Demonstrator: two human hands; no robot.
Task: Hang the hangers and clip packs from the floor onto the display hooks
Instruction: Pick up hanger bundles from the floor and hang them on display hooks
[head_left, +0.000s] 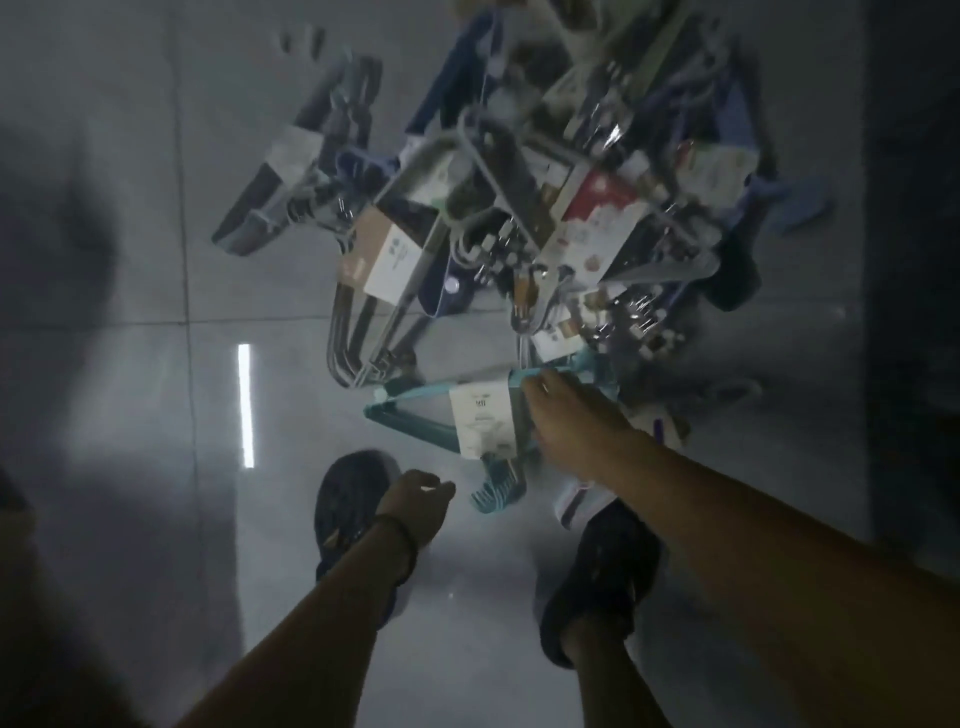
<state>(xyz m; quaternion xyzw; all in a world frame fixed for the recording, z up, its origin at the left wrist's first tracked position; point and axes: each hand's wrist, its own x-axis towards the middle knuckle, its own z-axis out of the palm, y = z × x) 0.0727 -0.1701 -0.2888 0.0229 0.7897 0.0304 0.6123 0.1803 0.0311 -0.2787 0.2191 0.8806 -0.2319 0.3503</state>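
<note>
Head: R hand grips teal hangers at pile edge.

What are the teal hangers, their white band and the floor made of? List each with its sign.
Teal hangers: likely plastic; uniform colour, smooth moulded bars.
White band: probably paper or card; flat, matte, printed.
Floor: glossy tile; grout lines and a mirrored lamp strip.

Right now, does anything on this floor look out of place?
Yes. Bundled plastic hangers and clip packs lie in a tangled heap on the grey tiled floor, crossing at all angles. The right hand touches the teal hanger bundle at its near edge.
</note>
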